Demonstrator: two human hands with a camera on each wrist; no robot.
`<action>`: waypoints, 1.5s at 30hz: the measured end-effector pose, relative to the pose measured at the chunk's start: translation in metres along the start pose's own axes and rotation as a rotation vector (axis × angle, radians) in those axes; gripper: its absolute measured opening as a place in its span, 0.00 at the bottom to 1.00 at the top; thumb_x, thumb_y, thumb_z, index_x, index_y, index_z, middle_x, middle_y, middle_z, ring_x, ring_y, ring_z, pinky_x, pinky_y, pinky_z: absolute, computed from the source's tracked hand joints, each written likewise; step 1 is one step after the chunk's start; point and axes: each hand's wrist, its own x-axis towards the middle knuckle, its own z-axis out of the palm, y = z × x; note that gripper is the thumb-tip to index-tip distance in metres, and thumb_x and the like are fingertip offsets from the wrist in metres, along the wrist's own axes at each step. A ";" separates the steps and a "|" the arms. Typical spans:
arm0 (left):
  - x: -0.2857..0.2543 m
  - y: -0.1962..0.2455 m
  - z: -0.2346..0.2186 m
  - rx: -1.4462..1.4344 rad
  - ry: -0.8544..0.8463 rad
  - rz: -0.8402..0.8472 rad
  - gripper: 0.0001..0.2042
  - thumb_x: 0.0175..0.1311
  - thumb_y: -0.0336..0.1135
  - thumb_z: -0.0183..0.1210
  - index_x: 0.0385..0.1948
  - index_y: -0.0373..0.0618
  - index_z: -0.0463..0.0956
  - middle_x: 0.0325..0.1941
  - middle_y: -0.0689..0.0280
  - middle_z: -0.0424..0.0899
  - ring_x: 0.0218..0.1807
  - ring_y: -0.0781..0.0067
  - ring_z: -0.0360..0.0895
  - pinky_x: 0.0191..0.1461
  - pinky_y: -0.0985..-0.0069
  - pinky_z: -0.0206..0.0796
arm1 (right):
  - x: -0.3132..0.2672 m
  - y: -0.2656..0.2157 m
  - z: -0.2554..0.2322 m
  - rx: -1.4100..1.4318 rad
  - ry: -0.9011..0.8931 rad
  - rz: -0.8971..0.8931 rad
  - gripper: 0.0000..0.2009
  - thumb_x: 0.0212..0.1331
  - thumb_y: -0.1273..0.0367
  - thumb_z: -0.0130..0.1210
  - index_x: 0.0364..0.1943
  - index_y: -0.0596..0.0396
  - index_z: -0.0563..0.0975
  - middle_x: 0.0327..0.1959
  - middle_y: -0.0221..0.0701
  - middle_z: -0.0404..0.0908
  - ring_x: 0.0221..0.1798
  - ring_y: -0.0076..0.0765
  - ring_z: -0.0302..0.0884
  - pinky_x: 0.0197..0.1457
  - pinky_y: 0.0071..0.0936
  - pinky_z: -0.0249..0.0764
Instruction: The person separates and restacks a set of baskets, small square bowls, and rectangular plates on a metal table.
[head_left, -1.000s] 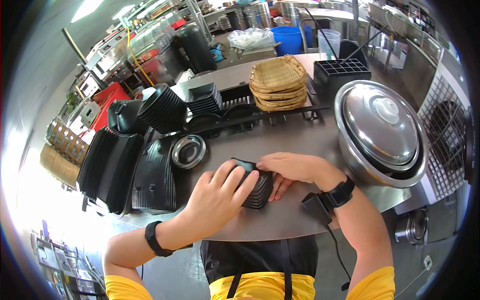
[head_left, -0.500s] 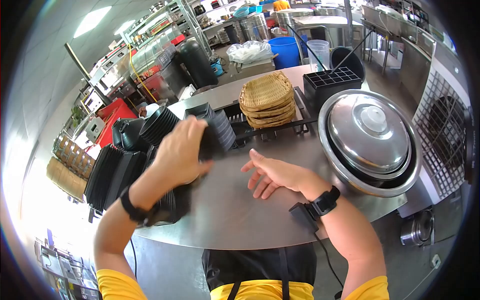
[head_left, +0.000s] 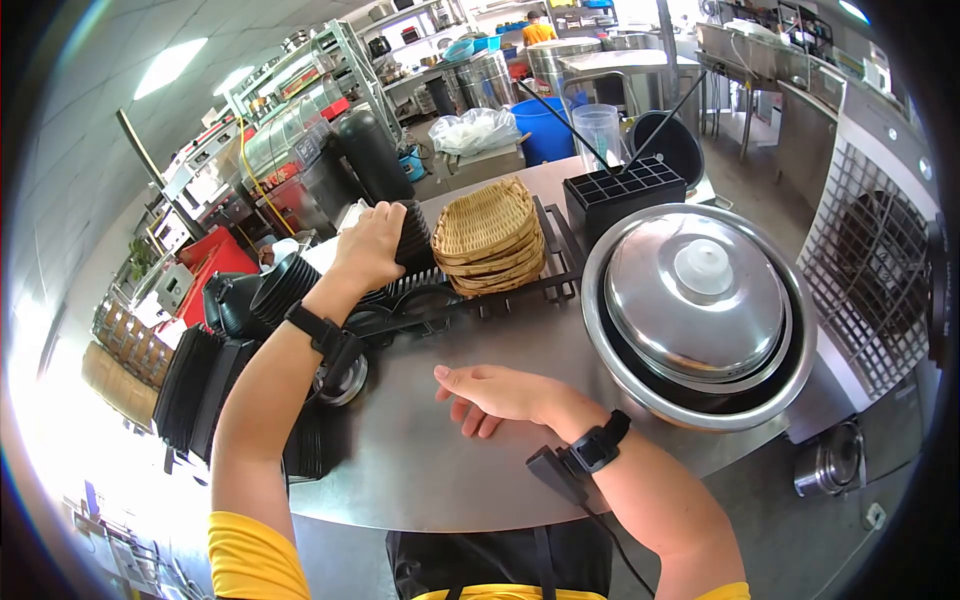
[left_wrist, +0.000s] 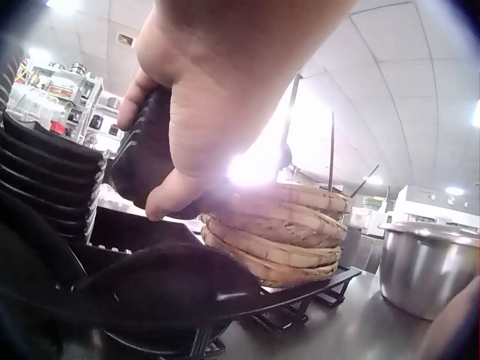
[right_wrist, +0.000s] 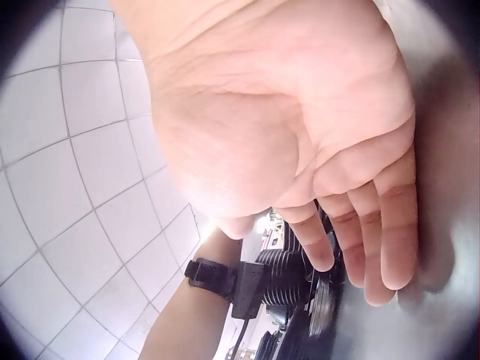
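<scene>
The left hand [head_left: 370,250] grips a stack of small black dishes [head_left: 412,240] at the back of the table, left of the woven baskets [head_left: 487,235]. In the left wrist view its thumb and fingers wrap the ridged black stack [left_wrist: 144,150], held above a black rack beside another black stack [left_wrist: 49,176]. The right hand [head_left: 500,393] hovers at or rests on the steel table [head_left: 430,470], which of the two I cannot tell. Its fingers are relaxed and hold nothing, and the right wrist view shows its bare palm.
A lidded steel bowl [head_left: 700,300] stands at the right, with a black compartment box [head_left: 625,195] behind it. Black trays [head_left: 195,390] are stacked at the left. A small steel dish [head_left: 343,380] lies under the left forearm. A person in yellow [head_left: 538,32] is far back.
The left hand has moved from the table's middle to the back with the black stack. The right hand has let go of it and moved left and nearer the front edge.
</scene>
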 end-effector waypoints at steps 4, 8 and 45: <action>0.004 0.005 0.025 0.076 -0.062 0.037 0.37 0.38 0.38 0.74 0.54 0.46 0.64 0.50 0.59 0.73 0.58 0.53 0.73 0.53 0.55 0.71 | -0.001 -0.001 0.000 -0.012 -0.006 0.007 0.38 0.73 0.38 0.34 0.60 0.62 0.71 0.43 0.35 0.77 0.43 0.33 0.81 0.44 0.28 0.79; -0.001 0.016 0.035 0.311 -0.103 0.067 0.36 0.41 0.40 0.76 0.54 0.47 0.65 0.51 0.63 0.75 0.57 0.59 0.76 0.52 0.56 0.67 | 0.001 0.000 0.000 -0.024 -0.003 0.019 0.37 0.73 0.39 0.35 0.60 0.62 0.71 0.43 0.35 0.76 0.42 0.33 0.80 0.44 0.28 0.79; 0.009 0.001 0.029 0.011 -0.274 0.252 0.27 0.47 0.33 0.72 0.50 0.42 0.70 0.49 0.56 0.77 0.54 0.50 0.76 0.56 0.59 0.71 | 0.005 0.003 -0.003 -0.060 -0.013 0.036 0.34 0.73 0.41 0.41 0.54 0.63 0.72 0.45 0.37 0.77 0.43 0.31 0.81 0.43 0.26 0.79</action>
